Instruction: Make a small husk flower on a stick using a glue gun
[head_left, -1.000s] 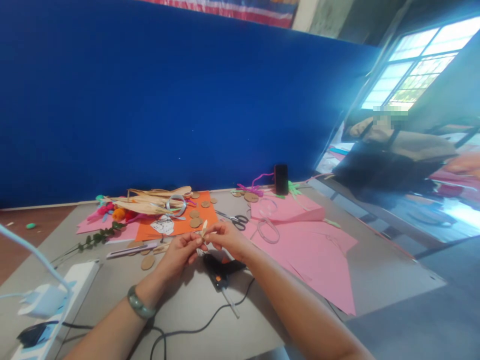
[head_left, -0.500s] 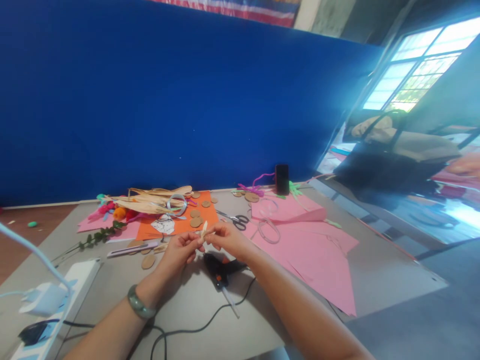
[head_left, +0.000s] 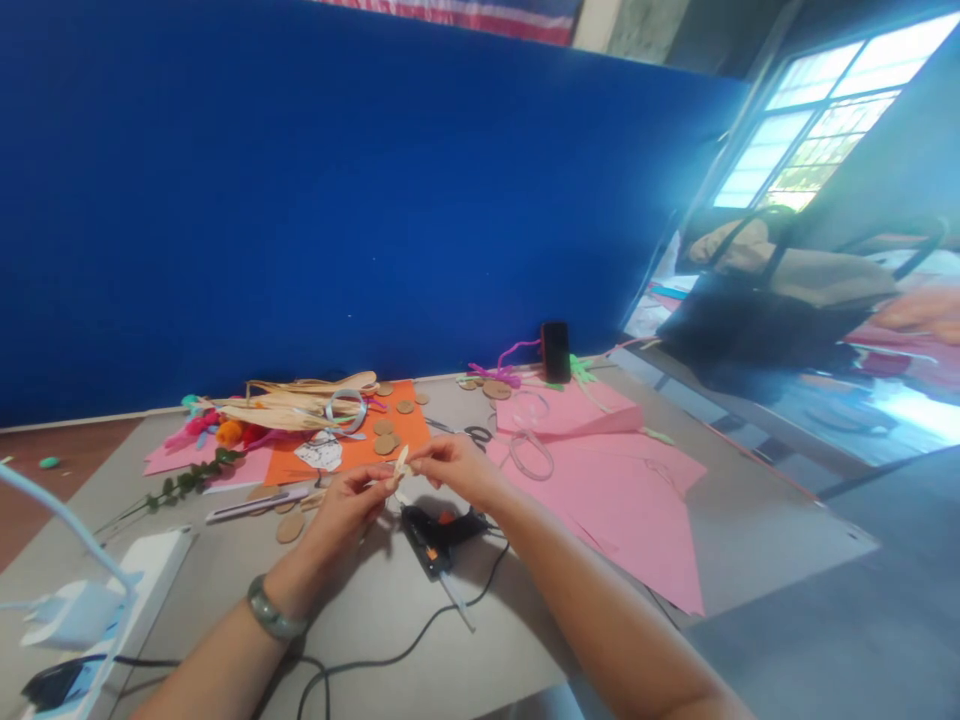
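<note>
Power strip well left of the black glue gun. Utility knife also left, flat on table. Left hand just left of the gun, thumb and fingers pinched on a small pale piece, held up just beyond the gun's nozzle. Right hand beyond the gun, fingertips nearly closed, pinching same piece. Phone upright, well beyond gun. Pink paper right of gun.

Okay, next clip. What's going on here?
A person is working with both bare hands at a table. The left hand and right hand pinch a small pale piece between their fingertips. A black glue gun lies just on the near side of the hands, with a clear stick in its back. Beyond them, dried pale strips lie partly over orange paper; pink paper is spread to the right.
</note>
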